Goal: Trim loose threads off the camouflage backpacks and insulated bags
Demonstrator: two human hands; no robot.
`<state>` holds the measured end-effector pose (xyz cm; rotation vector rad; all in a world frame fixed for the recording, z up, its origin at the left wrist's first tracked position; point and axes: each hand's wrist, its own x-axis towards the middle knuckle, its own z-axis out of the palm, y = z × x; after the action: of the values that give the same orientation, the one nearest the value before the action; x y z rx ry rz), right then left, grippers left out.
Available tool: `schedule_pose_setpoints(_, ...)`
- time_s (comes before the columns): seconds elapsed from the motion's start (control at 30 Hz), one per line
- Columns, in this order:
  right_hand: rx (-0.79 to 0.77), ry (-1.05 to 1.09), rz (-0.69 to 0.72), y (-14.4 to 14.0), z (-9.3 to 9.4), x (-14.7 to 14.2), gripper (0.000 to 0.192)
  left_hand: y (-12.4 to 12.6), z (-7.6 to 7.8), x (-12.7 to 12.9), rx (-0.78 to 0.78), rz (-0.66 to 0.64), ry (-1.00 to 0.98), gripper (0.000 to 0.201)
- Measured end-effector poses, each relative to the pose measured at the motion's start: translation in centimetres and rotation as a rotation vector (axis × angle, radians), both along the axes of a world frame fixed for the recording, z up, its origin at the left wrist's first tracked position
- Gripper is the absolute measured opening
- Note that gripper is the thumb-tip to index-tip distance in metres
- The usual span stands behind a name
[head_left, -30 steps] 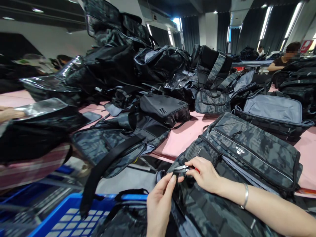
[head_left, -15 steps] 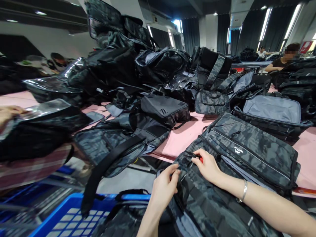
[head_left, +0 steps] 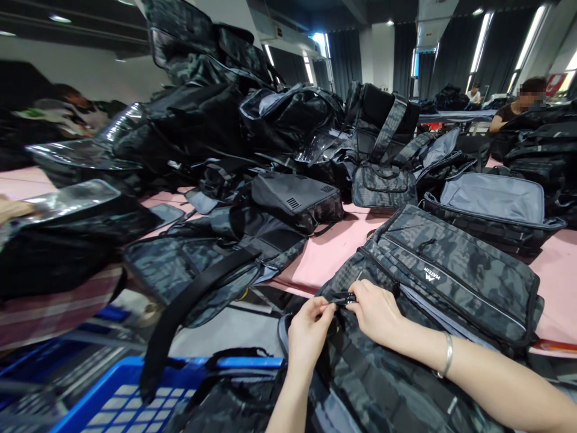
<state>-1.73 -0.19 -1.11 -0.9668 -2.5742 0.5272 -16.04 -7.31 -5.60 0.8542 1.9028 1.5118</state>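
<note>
A dark camouflage backpack (head_left: 455, 279) lies in front of me over the edge of the pink table (head_left: 331, 252). My left hand (head_left: 309, 331) and my right hand (head_left: 376, 313) meet at its near upper corner. Both pinch a small black fitting (head_left: 343, 297) on the backpack, with the fingertips almost touching. I cannot tell whether it is a zip pull or a strap end. A silver bracelet (head_left: 447, 355) sits on my right wrist. No tool shows in either hand.
Many black and camouflage bags are piled across the table, some in clear plastic (head_left: 85, 153). An open bag with grey lining (head_left: 496, 201) lies at right. A blue crate (head_left: 117, 403) stands below left. Another person's hand (head_left: 13, 209) rests at the far left; a person (head_left: 518, 108) sits far back right.
My hands have come together on the backpack's corner. The red-handled snips seen in my right hand a second ago are out of sight. The view has shifted slightly.
</note>
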Motion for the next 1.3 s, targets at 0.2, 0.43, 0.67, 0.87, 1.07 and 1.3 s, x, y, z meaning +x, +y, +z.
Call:
schedule_pose_setpoints(0.2, 0.035, -0.031, 0.023, 0.1, -0.1, 0.0, 0.013, -0.1, 0.4, 0.5, 0.054, 0.024, -0.083, 0.041)
schedule_pose_setpoints(0.43, 0.051, -0.034, 0.041, 0.0, -0.1, 0.1, 0.013, -0.1, 0.6, 0.6, 0.064, 0.053, -0.098, 0.038)
schedule_pose_setpoints(0.67, 0.053, -0.048, 0.045, 0.1, 0.0, -0.1, 0.014, -0.1, 0.3, 0.5, 0.071, 0.062, -0.110, 0.036)
schedule_pose_setpoints(0.87, 0.045, -0.045, 0.028, -0.1, -0.3, -0.2, 0.013, -0.3, 0.8, 1.0, 0.093, 0.077, -0.147, 0.038)
schedule_pose_setpoints(1.07, 0.032, -0.020, -0.031, -0.8, -0.9, -0.6, 0.012, -0.5, 1.3, 1.2, 0.095, 0.104, -0.198, 0.039)
schedule_pose_setpoints(1.3, -0.068, 0.180, 0.042, 0.5, -2.0, -0.5, 0.013, -0.7, 1.7, 1.0, 0.092, 0.066, -0.257, 0.035)
